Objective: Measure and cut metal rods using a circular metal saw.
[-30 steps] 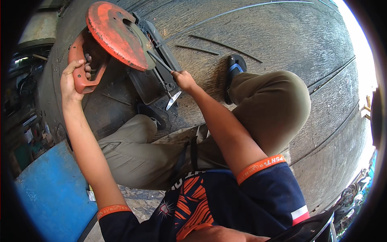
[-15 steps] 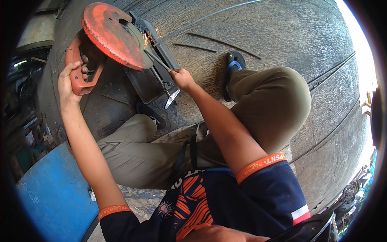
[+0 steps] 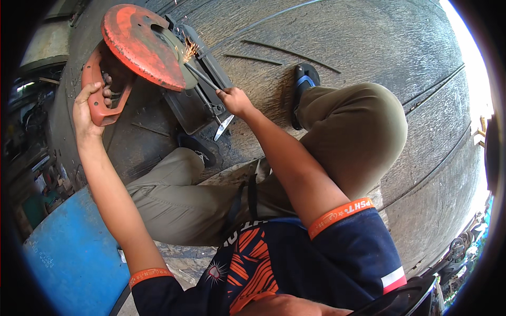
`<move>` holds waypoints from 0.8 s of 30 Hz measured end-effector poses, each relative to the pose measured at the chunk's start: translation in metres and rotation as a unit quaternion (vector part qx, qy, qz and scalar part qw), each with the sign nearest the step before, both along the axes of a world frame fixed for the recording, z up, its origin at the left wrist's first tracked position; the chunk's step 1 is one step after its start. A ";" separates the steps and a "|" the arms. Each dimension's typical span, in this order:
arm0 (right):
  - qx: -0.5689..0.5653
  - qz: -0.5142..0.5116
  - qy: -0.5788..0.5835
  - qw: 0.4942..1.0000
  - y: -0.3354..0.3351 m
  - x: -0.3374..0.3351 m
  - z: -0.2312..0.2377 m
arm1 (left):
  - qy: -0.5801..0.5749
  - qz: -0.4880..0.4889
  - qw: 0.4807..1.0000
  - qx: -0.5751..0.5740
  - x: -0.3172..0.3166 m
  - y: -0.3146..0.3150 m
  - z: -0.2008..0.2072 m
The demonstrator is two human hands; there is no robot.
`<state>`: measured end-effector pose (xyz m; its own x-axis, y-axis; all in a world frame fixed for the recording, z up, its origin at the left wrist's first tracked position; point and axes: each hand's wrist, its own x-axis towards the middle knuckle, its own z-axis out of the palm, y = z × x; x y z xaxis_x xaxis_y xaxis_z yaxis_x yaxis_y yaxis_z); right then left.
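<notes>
My left hand (image 3: 88, 111) is wrapped round the orange D-shaped handle (image 3: 98, 105) of a chop saw (image 3: 138, 46) with a scuffed orange guard. Below the guard's edge shows part of the grey-green cutting disc (image 3: 188, 79). Closed on a thin grey metal rod (image 3: 204, 77), my right hand (image 3: 237, 102) keeps its far end at the disc. Sparks (image 3: 188, 50) fly up beside that spot; the exact contact is partly hidden by the guard. A clamp screw (image 3: 203, 98) with a flat metal crank (image 3: 224, 128) sits on the dark saw base (image 3: 191, 120), just left of my right hand.
Two thin dark rods (image 3: 291, 55) lie on the worn floor beyond my sandalled foot (image 3: 304, 84). A long pale strand (image 3: 263, 21) runs from the saw toward the upper right. At the lower left is a blue panel (image 3: 74, 247); dark clutter lines the left edge.
The saw handle and guard have shifted slightly left and down with my left hand. My right hand has moved a little left with the rod. The spray of sparks is larger.
</notes>
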<state>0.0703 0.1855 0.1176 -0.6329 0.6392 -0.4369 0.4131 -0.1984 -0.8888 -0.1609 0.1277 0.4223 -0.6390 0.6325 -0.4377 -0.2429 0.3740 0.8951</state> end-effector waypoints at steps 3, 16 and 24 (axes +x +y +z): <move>-0.003 0.019 -0.013 1.000 0.002 0.001 0.004 | 0.012 -0.003 1.000 0.004 0.000 0.000 0.000; 0.007 0.019 -0.011 1.000 0.000 0.001 0.009 | -0.007 0.006 1.000 -0.009 -0.004 -0.001 0.001; 0.045 0.000 0.006 0.999 -0.003 0.001 0.001 | -0.005 0.002 1.000 -0.009 -0.005 -0.001 -0.001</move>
